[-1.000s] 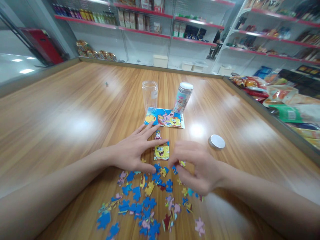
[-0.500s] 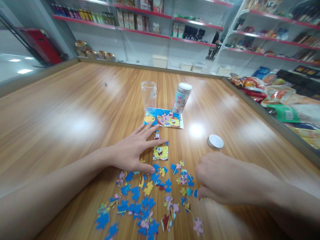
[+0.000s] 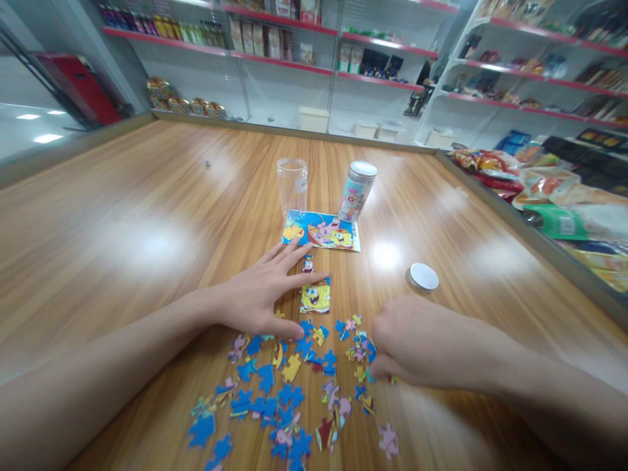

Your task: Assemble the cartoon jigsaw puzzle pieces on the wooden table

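My left hand (image 3: 262, 294) lies flat and open on the wooden table (image 3: 147, 216), fingers spread beside a joined yellow cartoon puzzle section (image 3: 316, 296) and a small single piece (image 3: 308, 263). My right hand (image 3: 409, 340) rests knuckles-up with fingers curled under, at the right edge of several loose blue, pink and yellow puzzle pieces (image 3: 289, 392); what its fingers pinch is hidden. A printed reference picture (image 3: 321, 230) lies beyond the hands.
A clear lidless jar (image 3: 292, 184) and a closed printed canister (image 3: 358, 190) stand behind the picture. A white lid (image 3: 422, 277) lies to the right. Snack packets (image 3: 554, 196) fill a bin along the right edge. Shop shelves (image 3: 294, 46) line the back.
My right hand drew back from the joined section, curled into a closed shape at the pile's right side, then edged slightly left. The left hand has stayed flat in place.
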{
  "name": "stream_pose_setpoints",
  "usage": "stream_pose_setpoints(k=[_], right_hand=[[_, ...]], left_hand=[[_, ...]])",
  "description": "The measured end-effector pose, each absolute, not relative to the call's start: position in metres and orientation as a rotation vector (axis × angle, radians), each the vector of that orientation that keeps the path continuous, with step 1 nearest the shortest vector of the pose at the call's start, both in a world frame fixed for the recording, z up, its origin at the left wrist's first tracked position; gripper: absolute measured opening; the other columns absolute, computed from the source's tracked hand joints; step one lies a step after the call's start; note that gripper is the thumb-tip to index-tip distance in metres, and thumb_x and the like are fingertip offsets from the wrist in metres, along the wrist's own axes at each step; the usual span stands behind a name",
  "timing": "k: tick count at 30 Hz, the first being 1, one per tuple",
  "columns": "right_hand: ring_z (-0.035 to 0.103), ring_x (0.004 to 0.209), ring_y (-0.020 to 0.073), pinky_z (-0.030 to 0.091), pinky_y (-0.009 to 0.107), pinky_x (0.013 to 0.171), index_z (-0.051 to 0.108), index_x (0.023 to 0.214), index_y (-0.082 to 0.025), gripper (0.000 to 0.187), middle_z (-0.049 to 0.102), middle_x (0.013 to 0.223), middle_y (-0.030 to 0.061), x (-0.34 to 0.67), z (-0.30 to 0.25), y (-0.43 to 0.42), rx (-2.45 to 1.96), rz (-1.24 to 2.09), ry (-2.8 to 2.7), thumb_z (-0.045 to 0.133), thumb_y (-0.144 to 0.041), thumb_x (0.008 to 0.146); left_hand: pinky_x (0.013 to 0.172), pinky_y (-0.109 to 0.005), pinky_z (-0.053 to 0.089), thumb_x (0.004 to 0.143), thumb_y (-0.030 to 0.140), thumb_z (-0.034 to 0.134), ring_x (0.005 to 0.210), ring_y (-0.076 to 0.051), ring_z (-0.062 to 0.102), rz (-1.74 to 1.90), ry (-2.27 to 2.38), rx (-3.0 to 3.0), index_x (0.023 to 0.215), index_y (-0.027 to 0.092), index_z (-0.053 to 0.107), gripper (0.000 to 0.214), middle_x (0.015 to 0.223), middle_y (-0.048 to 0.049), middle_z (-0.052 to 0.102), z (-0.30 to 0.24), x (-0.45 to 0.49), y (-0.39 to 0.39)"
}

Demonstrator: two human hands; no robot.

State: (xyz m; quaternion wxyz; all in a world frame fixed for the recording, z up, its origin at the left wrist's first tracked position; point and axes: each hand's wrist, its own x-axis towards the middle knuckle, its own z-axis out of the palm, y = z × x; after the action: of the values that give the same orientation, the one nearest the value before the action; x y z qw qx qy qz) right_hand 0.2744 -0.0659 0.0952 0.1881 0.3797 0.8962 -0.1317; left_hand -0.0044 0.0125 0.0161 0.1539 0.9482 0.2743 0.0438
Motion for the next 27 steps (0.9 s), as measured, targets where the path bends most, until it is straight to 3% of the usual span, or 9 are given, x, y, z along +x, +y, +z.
stream_pose_setpoints(k=[4,8,19,25,27], right_hand=[[0.068,0.057,0.0221,0.031,0.028,0.051,0.072,0.069,-0.014,0.029,0.07,0.062,0.0078,0.271,0.094,-0.07,1.09,-0.297,2.559,0.071,-0.036,0.088],[0.068,0.058,0.0234,0.03,0.028,0.047,0.073,0.066,-0.014,0.04,0.068,0.058,0.0074,0.263,0.092,-0.075,1.069,-0.46,2.5,0.077,-0.05,0.084],[0.071,0.059,0.0236,0.035,0.027,0.048,0.075,0.074,-0.016,0.032,0.073,0.065,0.0058,0.276,0.081,-0.096,0.884,-0.594,2.55,0.085,-0.046,0.075],[0.062,0.045,0.0184,0.032,0.027,0.041,0.071,0.064,-0.017,0.038,0.066,0.052,0.0028,0.257,0.078,-0.108,0.867,-0.637,2.578,0.071,-0.045,0.09],[0.059,0.043,0.0171,0.035,0.026,0.041,0.069,0.06,-0.017,0.039,0.061,0.047,0.0018,0.249,0.073,-0.111,0.821,-0.723,2.541,0.072,-0.044,0.089]], left_hand=[[0.124,-0.069,0.01,0.077,0.078,0.066,0.155,-0.048,0.004,0.129,0.794,2.716,0.158,0.039,0.029,0.098,0.171,-0.0055,-0.004,0.015,-0.004,0.013],[0.123,-0.069,0.011,0.076,0.077,0.069,0.154,-0.048,0.006,0.163,0.783,2.709,0.158,0.04,0.029,0.099,0.171,-0.0055,-0.001,0.013,-0.006,0.014],[0.123,-0.07,0.012,0.076,0.078,0.068,0.154,-0.049,0.006,0.159,0.786,2.706,0.158,0.04,0.03,0.098,0.171,-0.0057,-0.001,0.015,-0.005,0.013],[0.123,-0.069,0.012,0.074,0.076,0.071,0.154,-0.049,0.006,0.175,0.779,2.71,0.157,0.04,0.031,0.098,0.171,-0.0047,-0.002,0.014,-0.005,0.013],[0.123,-0.07,0.012,0.075,0.077,0.07,0.154,-0.049,0.006,0.163,0.78,2.71,0.157,0.041,0.03,0.098,0.171,-0.0051,-0.002,0.015,-0.005,0.013]])
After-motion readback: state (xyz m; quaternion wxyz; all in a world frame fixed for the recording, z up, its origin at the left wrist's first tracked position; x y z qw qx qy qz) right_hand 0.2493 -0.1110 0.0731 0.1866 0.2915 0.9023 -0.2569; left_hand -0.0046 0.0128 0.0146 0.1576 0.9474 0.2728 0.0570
